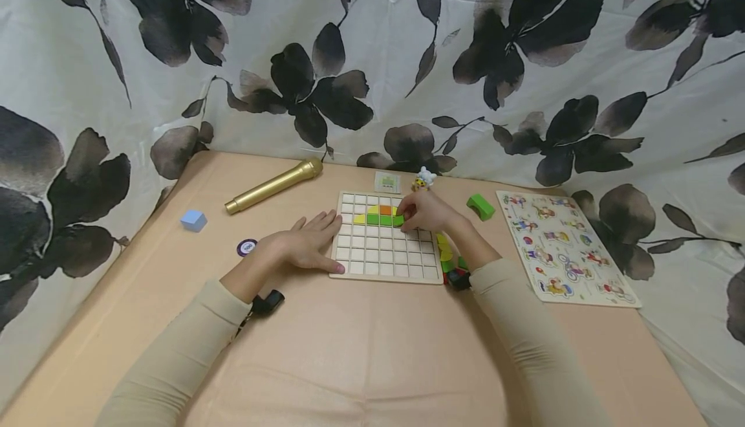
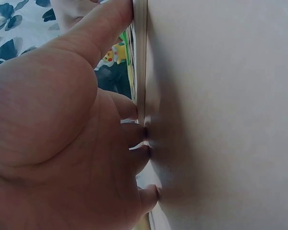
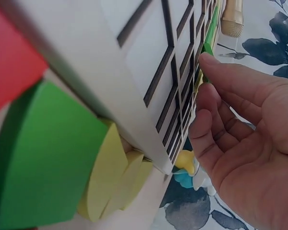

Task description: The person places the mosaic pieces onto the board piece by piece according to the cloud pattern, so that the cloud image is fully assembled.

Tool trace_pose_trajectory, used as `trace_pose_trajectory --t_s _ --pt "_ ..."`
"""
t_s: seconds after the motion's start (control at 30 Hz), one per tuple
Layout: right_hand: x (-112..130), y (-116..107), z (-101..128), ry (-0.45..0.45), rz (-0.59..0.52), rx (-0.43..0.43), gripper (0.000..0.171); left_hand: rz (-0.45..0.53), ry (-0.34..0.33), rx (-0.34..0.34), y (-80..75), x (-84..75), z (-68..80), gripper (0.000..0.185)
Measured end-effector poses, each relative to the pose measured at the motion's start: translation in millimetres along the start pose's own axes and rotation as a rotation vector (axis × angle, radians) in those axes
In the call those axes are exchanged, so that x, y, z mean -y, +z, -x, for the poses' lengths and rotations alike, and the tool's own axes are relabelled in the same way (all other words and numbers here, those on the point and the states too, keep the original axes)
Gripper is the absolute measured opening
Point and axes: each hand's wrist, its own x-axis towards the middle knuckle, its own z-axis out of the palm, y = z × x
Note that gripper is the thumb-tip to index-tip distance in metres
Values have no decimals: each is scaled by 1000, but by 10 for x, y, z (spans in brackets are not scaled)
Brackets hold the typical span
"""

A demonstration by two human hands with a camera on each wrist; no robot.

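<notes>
A square wooden grid board (image 1: 387, 255) lies on the table between the two hands. Yellow pieces, an orange piece (image 1: 385, 209) and a row of green pieces (image 1: 374, 219) sit in its upper cells. My left hand (image 1: 302, 244) is spread along the board's left edge, thumb at the near corner; in the left wrist view its fingertips touch the tabletop beside the board's side. My right hand (image 1: 429, 212) reaches over the board from the right. Its thumb and forefinger pinch a green piece (image 3: 207, 49) at the right end of the green row, partly hidden by the fingers.
Loose coloured pieces (image 1: 445, 252) lie along the board's right side. A picture card (image 1: 387, 182) and small figurine (image 1: 425, 178) stand behind. A gold microphone (image 1: 273, 186), blue block (image 1: 193, 220) and round chip (image 1: 246, 247) are left; a green block (image 1: 480, 207) and picture-puzzle board (image 1: 567, 249) right.
</notes>
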Motion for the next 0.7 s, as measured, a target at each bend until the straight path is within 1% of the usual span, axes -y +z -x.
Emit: trace_pose_trajectory --t_s 0.27,0.57,0.7 --pt "19 15 -23 -7 14 -9 26 -55 -7 6 -50 28 -31 115" --pt "-6 6 -49 33 -18 -40 29 -52 1 10 -85 97 -83 117" --pt "-26 -29 19 42 10 -79 25 -48 7 17 -112 98 -84 116"
